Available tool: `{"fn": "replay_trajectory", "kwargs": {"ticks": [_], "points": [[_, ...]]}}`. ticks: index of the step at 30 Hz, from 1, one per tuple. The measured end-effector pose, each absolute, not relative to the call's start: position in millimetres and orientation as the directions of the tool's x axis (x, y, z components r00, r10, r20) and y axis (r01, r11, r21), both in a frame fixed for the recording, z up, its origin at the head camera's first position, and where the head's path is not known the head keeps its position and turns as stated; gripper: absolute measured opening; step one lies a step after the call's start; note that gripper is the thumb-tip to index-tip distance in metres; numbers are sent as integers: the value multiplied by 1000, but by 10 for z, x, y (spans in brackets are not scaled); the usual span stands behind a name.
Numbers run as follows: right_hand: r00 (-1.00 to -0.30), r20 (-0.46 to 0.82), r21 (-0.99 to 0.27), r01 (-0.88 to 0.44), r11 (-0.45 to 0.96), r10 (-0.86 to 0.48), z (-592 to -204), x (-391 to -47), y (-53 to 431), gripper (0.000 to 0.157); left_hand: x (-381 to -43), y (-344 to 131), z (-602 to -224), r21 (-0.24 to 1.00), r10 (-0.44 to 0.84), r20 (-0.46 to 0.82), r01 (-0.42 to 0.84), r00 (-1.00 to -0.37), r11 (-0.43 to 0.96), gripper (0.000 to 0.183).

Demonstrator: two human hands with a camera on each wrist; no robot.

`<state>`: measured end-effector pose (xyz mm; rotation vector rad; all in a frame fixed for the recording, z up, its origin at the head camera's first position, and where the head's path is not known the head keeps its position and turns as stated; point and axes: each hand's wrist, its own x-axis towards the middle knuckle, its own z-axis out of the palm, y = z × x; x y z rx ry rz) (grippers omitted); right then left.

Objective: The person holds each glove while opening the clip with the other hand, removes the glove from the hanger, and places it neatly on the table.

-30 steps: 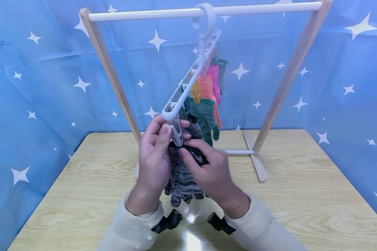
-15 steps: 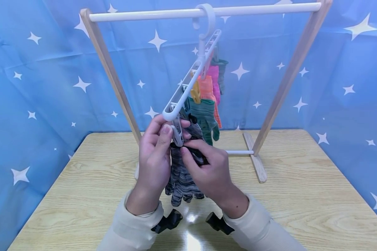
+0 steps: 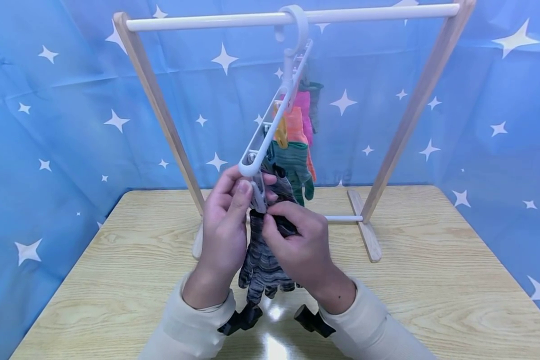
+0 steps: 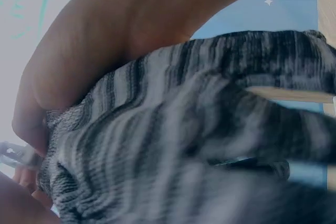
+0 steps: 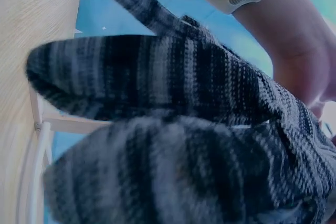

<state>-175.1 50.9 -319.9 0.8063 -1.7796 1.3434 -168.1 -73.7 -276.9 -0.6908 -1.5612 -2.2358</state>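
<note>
A black-and-grey striped knit glove (image 3: pixel 263 270) hangs fingers down below the near end of a white hanger (image 3: pixel 276 117). My left hand (image 3: pixel 222 232) holds a grey clothespin (image 3: pixel 258 197) on that end, thumb in front and fingers behind. With thumb and index finger, my right hand (image 3: pixel 301 240) pinches the glove's dark cuff right beneath the clothespin's tip. Whether the clothespin bites the cuff cannot be told. More striped knit (image 3: pixel 282 187) shows behind my hands. In both wrist views the striped glove (image 4: pixel 142 129) fills much of the picture and hides most of the fingers.
Farther along the hanger hang a green glove (image 3: pixel 292 160), an orange glove (image 3: pixel 295 125), a pink one (image 3: pixel 304 102) and a grey-green one (image 3: pixel 314 95). A yellow clothespin (image 3: pixel 281 132) holds one. The rack's white rod (image 3: pixel 216 21) spans wooden posts (image 3: pixel 159 105) on a wooden table (image 3: pixel 432 280).
The hanger's near end has swung slightly right and down, with the clothespin, glove and my left fingers moving along. My right hand keeps its pinch on the cuff.
</note>
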Motion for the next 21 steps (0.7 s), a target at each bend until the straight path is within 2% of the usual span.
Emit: {"fn": "replay_trajectory", "kwargs": {"ticks": [5, 21], "points": [[-553, 827, -520, -819, 243, -95, -3269, -1739, 517, 13, -1693, -795, -2726, 715, -73, 604, 580, -794, -391, 31], [-539, 823, -473, -825, 310, -178, -3363, -1735, 589, 12, -1684, -829, -2717, 736, -29, 608, 577, -793, -353, 35]]}}
